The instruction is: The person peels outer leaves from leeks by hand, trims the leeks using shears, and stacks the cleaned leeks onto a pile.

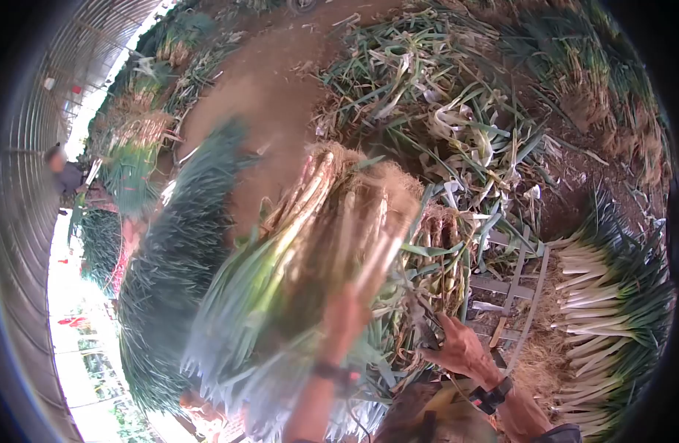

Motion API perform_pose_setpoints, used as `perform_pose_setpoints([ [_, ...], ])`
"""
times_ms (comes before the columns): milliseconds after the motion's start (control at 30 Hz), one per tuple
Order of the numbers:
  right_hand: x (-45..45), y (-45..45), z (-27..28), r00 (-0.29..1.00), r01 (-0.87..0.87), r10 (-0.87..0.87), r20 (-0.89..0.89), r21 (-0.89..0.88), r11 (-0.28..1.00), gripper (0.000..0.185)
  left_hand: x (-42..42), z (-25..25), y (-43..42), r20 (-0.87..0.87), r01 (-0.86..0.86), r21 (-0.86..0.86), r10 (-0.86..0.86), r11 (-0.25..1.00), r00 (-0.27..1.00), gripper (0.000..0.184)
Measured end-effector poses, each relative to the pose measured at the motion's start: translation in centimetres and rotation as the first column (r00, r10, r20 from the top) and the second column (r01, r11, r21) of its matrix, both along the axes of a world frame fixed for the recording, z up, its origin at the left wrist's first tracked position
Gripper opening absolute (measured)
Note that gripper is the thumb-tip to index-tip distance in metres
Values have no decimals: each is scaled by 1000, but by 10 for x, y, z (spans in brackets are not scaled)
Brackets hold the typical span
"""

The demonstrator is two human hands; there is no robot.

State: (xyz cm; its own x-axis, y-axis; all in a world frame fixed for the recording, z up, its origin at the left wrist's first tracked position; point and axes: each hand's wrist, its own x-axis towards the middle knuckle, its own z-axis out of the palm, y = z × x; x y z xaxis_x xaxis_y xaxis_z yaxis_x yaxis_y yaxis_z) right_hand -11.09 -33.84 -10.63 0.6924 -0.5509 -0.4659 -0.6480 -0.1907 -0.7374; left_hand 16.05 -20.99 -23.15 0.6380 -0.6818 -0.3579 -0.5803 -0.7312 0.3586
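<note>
My left hand [347, 314], smeared by motion, reaches over a big pile of unpeeled green onions [302, 214] with brown roots and dry outer skins. A pale stalk [381, 267] shows just beyond its fingers; whether they grip it, I cannot tell. On the right, my right hand [461, 348] is closed around a dark, narrow tool [426, 331] whose kind is unclear. That hand is beside the onion pile, close to a metal frame [518, 275]. Both wrists wear dark bands.
Cleaned green onions [587, 317] with white stems lie in a row at right. Stripped leaves [457, 125] heap up ahead. More bundles [605, 96] stand at upper right, and a long green leafy mass [180, 273] lies at left. Another person [62, 168] is at far left.
</note>
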Motion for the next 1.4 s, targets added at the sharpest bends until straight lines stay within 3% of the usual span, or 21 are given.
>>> perform_pose_setpoints([
  [33,-5,-1,0,1000,16,-15,-26,32,999,86,-11,-53,19,-42,-25,-107,21,994,999,44],
  [100,-22,2,-10,999,41,-41,-2,30,999,88,-25,-54,18,26,53,-152,-50,987,998,43],
  [167,-32,5,-16,999,42,-42,-9,-6,999,89,-41,30,-19,240,242,-3,-234,970,942,46],
  [300,-37,16,-16,999,26,-27,-19,-47,999,87,-24,34,-31,113,59,33,-62,998,992,60],
  [400,-35,25,-21,997,42,-39,72,-37,998,81,11,98,-49,-103,-35,48,40,998,994,85],
  [500,-27,25,-18,992,58,-64,105,60,996,87,49,26,-17,100,-79,92,70,993,992,92],
  [533,-21,22,-16,992,62,-73,104,105,993,92,54,37,-24,-11,-115,125,117,986,993,98],
  [633,3,13,4,976,107,-121,180,84,991,89,70,14,-19,18,-97,148,96,984,995,96],
  [667,13,-3,29,1000,15,-23,18,354,935,86,71,16,-22,117,-41,274,9,961,993,93],
  [767,-5,15,7,914,-373,356,194,57,926,84,68,48,-42,0,-78,291,82,953,997,88],
  [800,-17,23,-6,903,-372,358,237,15,928,85,62,60,-45,-37,-52,298,65,953,997,86],
  [900,-26,14,7,962,-269,258,84,174,947,86,44,69,-44,-91,29,303,-2,952,996,79],
  [967,-43,25,-10,983,-176,175,54,11,984,87,34,48,-29,-69,51,295,-32,954,997,80],
  [1000,-44,27,-10,991,-125,129,45,-72,990,88,26,50,-26,24,22,263,-29,964,999,78],
  [1100,-46,24,-4,975,-163,182,130,-142,976,73,16,58,-21,22,39,305,-48,952,999,77],
  [1133,-44,26,-6,980,-107,130,152,-149,983,72,8,49,-13,147,76,237,-113,968,983,71],
  [1200,-37,29,-9,980,7,26,195,-164,986,70,-4,42,-7,56,75,279,-94,957,994,66],
  [1233,-33,29,-9,981,-2,38,190,-182,983,69,-10,42,-6,7,81,297,-87,951,996,64],
  [1267,-29,28,-6,982,-14,51,181,-198,980,68,-16,26,9,147,148,159,-172,976,974,62],
  [1367,-37,22,-10,967,-213,230,112,-149,966,79,-4,43,13,-77,56,61,-52,997,996,65],
  [1400,-43,23,-12,948,-295,305,89,-108,949,85,9,40,11,-79,-6,176,20,984,997,69],
])
